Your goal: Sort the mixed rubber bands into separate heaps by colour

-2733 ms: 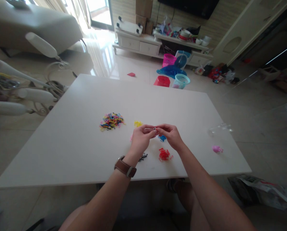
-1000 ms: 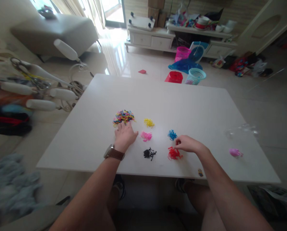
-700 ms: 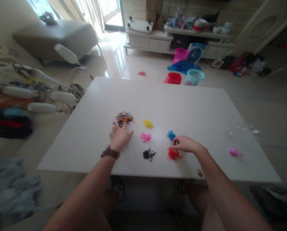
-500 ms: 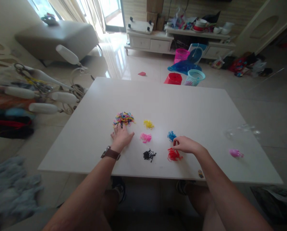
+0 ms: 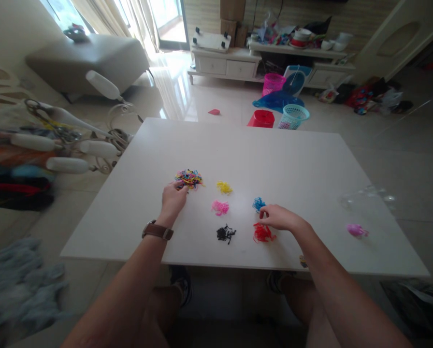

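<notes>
My left hand (image 5: 174, 197), with a brown-strapped watch on its wrist, is at the near left edge of a mixed pile of small coloured rubber bands (image 5: 192, 179). Its fingers are drawn together at the pile; what is between them is hidden. Over the gap between a blue heap (image 5: 258, 203) and a red heap (image 5: 263, 234) of bands hovers my right hand (image 5: 280, 217). Its fingers are bent, thumb and fingertip apart, with nothing visible between them. Yellow (image 5: 224, 187), pink (image 5: 220, 208) and black (image 5: 225, 234) heaps lie between my hands.
The white table (image 5: 274, 159) carries a pink-purple object (image 5: 356, 230) and clear plastic (image 5: 365, 197) at the right. A small sticker-like piece (image 5: 303, 261) lies near the front edge. Beyond stand a red bin (image 5: 262, 118) and a light-blue basket (image 5: 294, 116); a lamp (image 5: 104, 86) is at the left.
My left hand has pulled back slightly to the left, its spread fingers now drawn together at the pile's edge. My right hand stays nearly in place, shifted slightly left.
</notes>
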The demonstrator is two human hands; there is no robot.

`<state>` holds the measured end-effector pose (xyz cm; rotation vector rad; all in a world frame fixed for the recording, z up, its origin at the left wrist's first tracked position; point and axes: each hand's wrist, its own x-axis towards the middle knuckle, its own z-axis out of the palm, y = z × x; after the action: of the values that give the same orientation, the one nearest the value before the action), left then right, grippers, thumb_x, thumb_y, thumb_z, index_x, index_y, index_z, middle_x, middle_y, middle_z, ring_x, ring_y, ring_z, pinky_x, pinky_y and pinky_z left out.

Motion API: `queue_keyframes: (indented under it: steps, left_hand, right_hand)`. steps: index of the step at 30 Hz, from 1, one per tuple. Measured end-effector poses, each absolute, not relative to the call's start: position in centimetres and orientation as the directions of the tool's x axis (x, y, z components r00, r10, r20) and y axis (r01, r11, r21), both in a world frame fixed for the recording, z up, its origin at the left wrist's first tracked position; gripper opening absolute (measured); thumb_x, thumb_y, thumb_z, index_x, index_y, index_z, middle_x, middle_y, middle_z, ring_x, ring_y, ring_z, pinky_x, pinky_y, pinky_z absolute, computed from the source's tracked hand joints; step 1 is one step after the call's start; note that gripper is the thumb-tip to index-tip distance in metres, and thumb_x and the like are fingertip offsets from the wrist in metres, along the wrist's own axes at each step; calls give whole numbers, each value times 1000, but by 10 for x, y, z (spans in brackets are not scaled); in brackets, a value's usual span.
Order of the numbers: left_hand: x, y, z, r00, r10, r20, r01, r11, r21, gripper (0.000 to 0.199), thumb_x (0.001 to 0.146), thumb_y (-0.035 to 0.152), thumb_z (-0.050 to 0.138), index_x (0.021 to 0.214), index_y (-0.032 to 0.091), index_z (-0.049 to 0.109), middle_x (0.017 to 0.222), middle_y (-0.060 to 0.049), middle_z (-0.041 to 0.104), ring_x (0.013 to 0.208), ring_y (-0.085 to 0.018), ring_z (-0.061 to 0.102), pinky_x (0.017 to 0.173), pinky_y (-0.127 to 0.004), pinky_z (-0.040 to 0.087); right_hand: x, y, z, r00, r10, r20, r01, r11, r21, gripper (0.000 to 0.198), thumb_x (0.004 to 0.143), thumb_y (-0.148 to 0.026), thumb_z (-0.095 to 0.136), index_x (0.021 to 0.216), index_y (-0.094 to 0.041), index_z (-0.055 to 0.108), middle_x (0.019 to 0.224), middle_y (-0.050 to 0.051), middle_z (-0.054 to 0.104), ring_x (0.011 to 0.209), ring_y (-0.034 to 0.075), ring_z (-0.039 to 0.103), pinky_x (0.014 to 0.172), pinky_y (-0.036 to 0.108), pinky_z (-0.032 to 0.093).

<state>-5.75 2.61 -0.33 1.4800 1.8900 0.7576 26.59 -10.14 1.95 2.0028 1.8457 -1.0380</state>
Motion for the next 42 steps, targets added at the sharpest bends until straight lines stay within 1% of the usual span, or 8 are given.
queue_keyframes:
  steps: [2, 4, 8, 10, 13, 19, 29, 42]
  left_hand:
    - [-62, 29, -4, -279, 948, -155, 403, 262, 877, 30, 75, 25, 65, 100, 11, 76, 93, -12, 74, 88, -24, 68, 83, -35, 54]
    - [-66, 31, -6, -369, 907, -203, 226, 300, 927, 29, 71, 24, 69, 95, 9, 76, 82, -10, 73, 77, -20, 68, 78, -32, 55]
    - [-70, 34, -15, -381, 896, -228, 74, 276, 958, 28, 61, 22, 78, 85, 8, 75, 79, -10, 73, 70, -16, 66, 72, -29, 53]
    - [-72, 35, -20, -355, 914, -198, 148, 264, 953, 28, 59, 23, 79, 83, 9, 74, 78, -10, 73, 68, -16, 65, 67, -27, 52]
    - [-75, 34, -23, -301, 943, -141, 379, 254, 890, 25, 62, 26, 77, 84, 13, 74, 78, -8, 74, 68, -18, 66, 63, -27, 50]
    - [-74, 31, -22, -203, 976, -77, 650, 193, 736, 16, 67, 21, 72, 82, 17, 74, 83, -6, 76, 79, -20, 70, 75, -28, 51]
    - [-75, 33, -35, -152, 988, -12, 737, 121, 664, 18, 68, 18, 66, 85, 17, 73, 82, -6, 75, 79, -21, 70, 74, -27, 49]
    - [-66, 43, -22, -176, 984, 29, 699, 104, 708, 17, 70, 18, 67, 86, 16, 69, 84, -9, 75, 77, -20, 70, 69, -26, 49]
  right_hand:
    - [265, -101, 20, -39, 777, -628, 940, -185, -288, 21, 79, -32, 63, 91, -18, 72, 90, 7, 72, 77, 19, 62, 64, 26, 39]
    - [263, -101, 21, -39, 777, -629, 941, -184, -285, 22, 79, -32, 63, 92, -18, 72, 91, 8, 72, 78, 19, 62, 65, 26, 40]
    - [260, -100, 24, -44, 776, -629, 942, -178, -285, 22, 80, -33, 63, 92, -18, 73, 91, 8, 72, 80, 19, 63, 66, 26, 40]
    - [259, -100, 25, -42, 775, -630, 942, -178, -283, 22, 80, -34, 63, 92, -17, 73, 91, 8, 72, 80, 19, 63, 67, 26, 40]
    - [258, -100, 25, -41, 775, -630, 942, -179, -283, 23, 81, -34, 63, 92, -18, 73, 92, 8, 72, 80, 19, 63, 67, 26, 40]
    - [256, -100, 25, -40, 770, -636, 939, -188, -287, 23, 81, -35, 63, 93, -18, 72, 93, 8, 72, 80, 19, 63, 67, 25, 41]
    - [257, -102, 26, -36, 778, -627, 945, -178, -275, 24, 82, -34, 62, 96, -18, 74, 93, 8, 73, 80, 20, 64, 66, 27, 41]
    - [258, -110, 34, -66, 804, -590, 950, -130, -283, 26, 85, -34, 60, 101, -19, 74, 100, 10, 74, 90, 23, 65, 71, 28, 41]
